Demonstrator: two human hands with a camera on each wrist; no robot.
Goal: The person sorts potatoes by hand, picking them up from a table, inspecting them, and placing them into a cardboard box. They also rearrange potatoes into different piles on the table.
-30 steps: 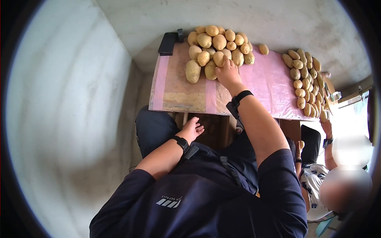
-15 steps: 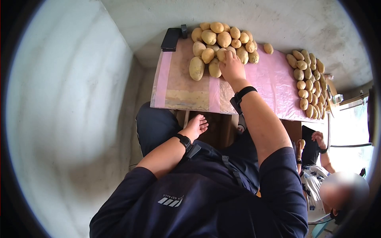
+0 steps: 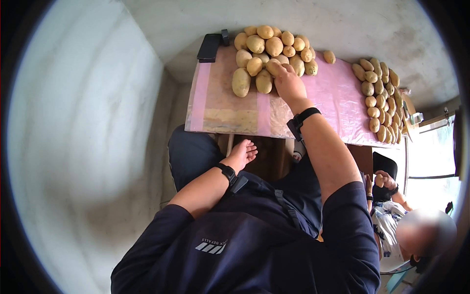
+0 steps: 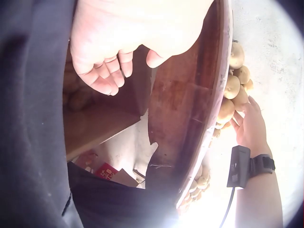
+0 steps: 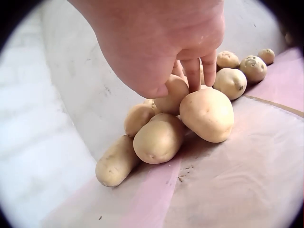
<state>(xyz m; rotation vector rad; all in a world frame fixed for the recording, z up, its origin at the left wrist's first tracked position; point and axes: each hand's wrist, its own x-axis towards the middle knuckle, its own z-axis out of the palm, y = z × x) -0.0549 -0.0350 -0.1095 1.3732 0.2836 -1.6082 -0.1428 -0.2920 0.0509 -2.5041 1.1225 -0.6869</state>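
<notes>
Head view: looking down on a pink plastic-covered tabletop (image 3: 338, 93) set against a grey plastered wall (image 3: 342, 24). Reaching forward with the right hand (image 3: 289, 83), fingers curling round one tan oval potato (image 3: 272, 66) at the near edge of a heap of tan potatoes (image 3: 269, 46), roughly seventeen in that pile, hard counting exactly. Lying apart to the right of the heap, a single small stray potato (image 3: 329, 57). Running along the far right edge of the table, a second row of smaller tan potatoes (image 3: 379, 100), about twenty. Sitting at the back left corner, one flat black device (image 3: 208, 47). Hanging below the table edge over the lap, the left hand (image 3: 241, 154), fingers relaxed and slightly spread, holding nothing. Showing at lower right only here, a second person's hand (image 3: 387, 180) gripping a small potato.

Left wrist view: showing what the head view is hiding, the brown wooden underside of the table (image 4: 190, 104), with the left hand's fingers loosely bent, empty.

Right wrist view: showing the grip up close, fingertips (image 5: 192, 73) pressing on the potato behind a large rounded front potato (image 5: 207, 114); five potatoes bunching near the hand, three more lying further back; thumb not visible.
</notes>
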